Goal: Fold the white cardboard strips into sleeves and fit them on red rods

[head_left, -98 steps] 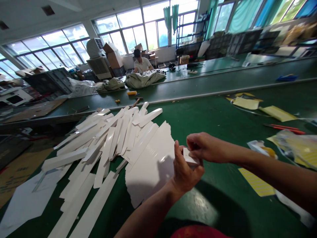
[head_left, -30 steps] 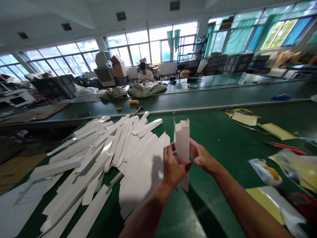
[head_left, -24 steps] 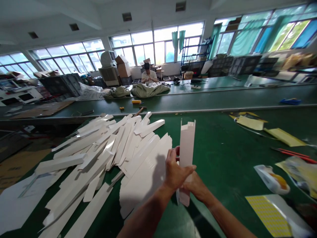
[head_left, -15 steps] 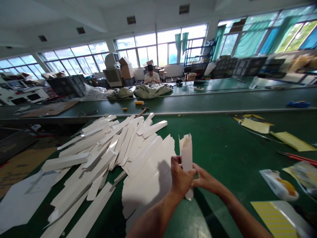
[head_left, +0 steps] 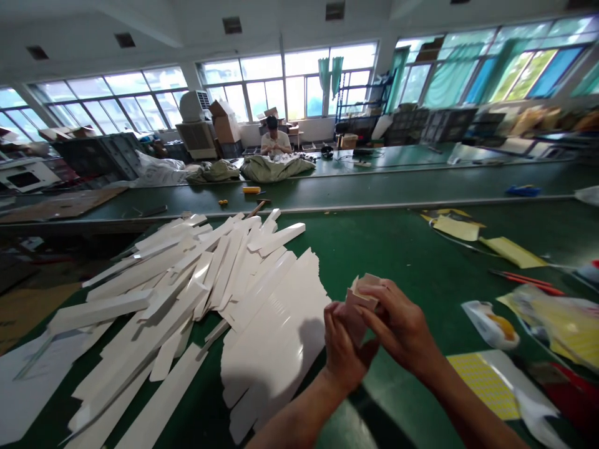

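Both my hands hold one narrow white carton above the green table. My left hand grips its lower body from the left. My right hand covers its upper end, fingers curled over the open flaps. Most of the carton is hidden behind my hands. Just left of my hands lies a stack of flat white carton blanks. Beyond it spreads a big heap of folded long white cartons.
Yellow sheets, a red-handled tool, plastic bags and a yellow dotted sheet lie on the right. A person sits at the far table behind a green cloth bundle. Grey crates and cardboard stand at the left.
The carton stood upright between my hands half a second ago. Now it is lowered and tipped toward me, and my right hand has moved from its bottom to its top end.
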A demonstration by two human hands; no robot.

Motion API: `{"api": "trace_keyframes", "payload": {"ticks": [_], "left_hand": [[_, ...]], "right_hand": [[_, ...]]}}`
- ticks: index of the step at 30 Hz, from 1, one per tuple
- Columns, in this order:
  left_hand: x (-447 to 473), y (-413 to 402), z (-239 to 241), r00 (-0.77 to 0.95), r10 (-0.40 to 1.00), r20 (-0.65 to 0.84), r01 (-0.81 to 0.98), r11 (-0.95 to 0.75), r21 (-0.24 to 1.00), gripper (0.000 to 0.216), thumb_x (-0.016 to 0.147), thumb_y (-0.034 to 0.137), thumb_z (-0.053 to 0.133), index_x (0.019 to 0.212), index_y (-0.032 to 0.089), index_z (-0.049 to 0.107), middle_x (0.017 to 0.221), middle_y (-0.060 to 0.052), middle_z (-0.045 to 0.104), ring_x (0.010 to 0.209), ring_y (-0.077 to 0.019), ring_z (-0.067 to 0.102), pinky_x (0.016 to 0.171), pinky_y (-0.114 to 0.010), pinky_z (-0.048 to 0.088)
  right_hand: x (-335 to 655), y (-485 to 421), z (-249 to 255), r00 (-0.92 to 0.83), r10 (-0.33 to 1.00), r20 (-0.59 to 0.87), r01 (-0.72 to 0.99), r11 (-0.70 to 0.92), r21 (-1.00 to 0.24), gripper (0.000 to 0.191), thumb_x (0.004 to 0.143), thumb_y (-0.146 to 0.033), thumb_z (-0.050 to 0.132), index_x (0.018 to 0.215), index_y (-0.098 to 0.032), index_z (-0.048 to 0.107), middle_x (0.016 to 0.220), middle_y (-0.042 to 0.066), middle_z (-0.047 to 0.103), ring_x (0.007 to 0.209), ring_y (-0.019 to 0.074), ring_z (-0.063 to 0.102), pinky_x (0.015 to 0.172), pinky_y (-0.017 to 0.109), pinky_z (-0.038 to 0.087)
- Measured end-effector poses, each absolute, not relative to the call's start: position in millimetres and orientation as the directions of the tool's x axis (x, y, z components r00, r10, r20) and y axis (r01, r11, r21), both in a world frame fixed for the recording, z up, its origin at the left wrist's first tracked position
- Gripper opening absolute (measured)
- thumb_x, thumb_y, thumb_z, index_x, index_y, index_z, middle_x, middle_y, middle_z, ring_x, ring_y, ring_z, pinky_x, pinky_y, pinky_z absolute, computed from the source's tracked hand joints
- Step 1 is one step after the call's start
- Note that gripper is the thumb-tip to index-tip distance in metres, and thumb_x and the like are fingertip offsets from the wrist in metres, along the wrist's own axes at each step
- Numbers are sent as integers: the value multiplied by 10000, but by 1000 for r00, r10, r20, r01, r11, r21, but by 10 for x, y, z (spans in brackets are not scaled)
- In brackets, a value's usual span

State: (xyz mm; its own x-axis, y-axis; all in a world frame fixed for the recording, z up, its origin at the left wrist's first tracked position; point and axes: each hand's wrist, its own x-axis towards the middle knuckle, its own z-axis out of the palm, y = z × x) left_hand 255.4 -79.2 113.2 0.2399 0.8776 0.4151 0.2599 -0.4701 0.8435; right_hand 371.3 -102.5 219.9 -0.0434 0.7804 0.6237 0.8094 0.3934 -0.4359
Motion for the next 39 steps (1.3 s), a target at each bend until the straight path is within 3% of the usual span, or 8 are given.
{"api": "trace_keyframes", "payload": {"ticks": [2, 7, 14, 18, 23, 27, 31, 39], "left_hand": [[2415, -707, 1358, 312, 803, 507, 143, -567, 811, 849, 755, 498, 737, 1427, 145, 357, 1427, -206, 441, 1359, -348, 425, 1129, -519, 387], [2236, -502, 1824, 455, 692, 561, -210, -529, 822, 522, 989, 478, 398, 1419, 186, 446, 1377, -150, 531, 1278, -274, 521, 1089, -451, 429], [2266, -571, 1866, 440, 752, 491, -291, -398, 870, 540, 947, 631, 363, 1252, 217, 526, 1302, -135, 544, 1219, -275, 533, 1030, -425, 464], [2309, -579, 1851, 355, 786, 506, -276, -429, 860, 388, 973, 532, 410, 1148, 217, 555, 1132, -94, 578, 1071, -222, 568, 948, -358, 474], [2373, -582, 1845, 241, 857, 455, -189, -418, 888, 184, 988, 353, 466, 1069, 204, 536, 958, -38, 561, 850, -147, 552, 808, -276, 472], [2369, -586, 1915, 253, 863, 437, -78, -432, 898, 113, 962, 266, 501, 1048, 196, 521, 959, -36, 581, 848, -146, 560, 804, -280, 477], [2369, -567, 2036, 224, 861, 457, 84, -485, 871, 156, 948, 165, 448, 1051, 168, 564, 999, -72, 612, 927, -174, 583, 866, -321, 479], [2486, -514, 1979, 205, 903, 378, 16, -389, 921, 393, 988, 222, 384, 1317, 168, 592, 1039, -85, 604, 924, -166, 617, 855, -305, 515]], "right_hand": [[3774, -1044, 2216, -95, 781, 617, 757, 459, -465, 133, 932, -222, 563, 1054, -236, 614, 999, 69, 611, 902, 186, 614, 723, 276, 506], [3810, -1047, 2295, -189, 800, 570, 604, 552, -575, 107, 942, -203, 547, 849, -216, 598, 917, 52, 606, 862, 172, 590, 718, 269, 495], [3844, -1044, 2296, -155, 801, 579, 523, 564, -639, 167, 934, -243, 565, 782, -198, 616, 992, 64, 601, 955, 191, 588, 784, 286, 493], [3807, -1054, 2233, -83, 802, 591, 514, 543, -664, 178, 940, -227, 552, 772, -200, 607, 947, 61, 619, 926, 188, 601, 764, 282, 493], [3630, -1057, 2100, 113, 729, 675, 641, 466, -610, 184, 941, -186, 540, 1112, -221, 597, 1059, 77, 654, 869, 160, 630, 700, 251, 504], [3504, -1021, 1961, 241, 622, 745, 754, 363, -547, 234, 927, -204, 559, 1161, -211, 567, 965, 54, 669, 716, 138, 621, 635, 250, 515], [3406, -980, 1887, 411, 554, 724, 759, 232, -608, 331, 901, -256, 614, 1205, -183, 506, 925, 52, 672, 634, 132, 615, 547, 241, 516], [3352, -918, 1907, 228, 414, 881, 865, 330, -378, 185, 882, -94, 582, 1051, -170, 592, 1027, 115, 623, 955, 222, 625, 708, 317, 541]]}}
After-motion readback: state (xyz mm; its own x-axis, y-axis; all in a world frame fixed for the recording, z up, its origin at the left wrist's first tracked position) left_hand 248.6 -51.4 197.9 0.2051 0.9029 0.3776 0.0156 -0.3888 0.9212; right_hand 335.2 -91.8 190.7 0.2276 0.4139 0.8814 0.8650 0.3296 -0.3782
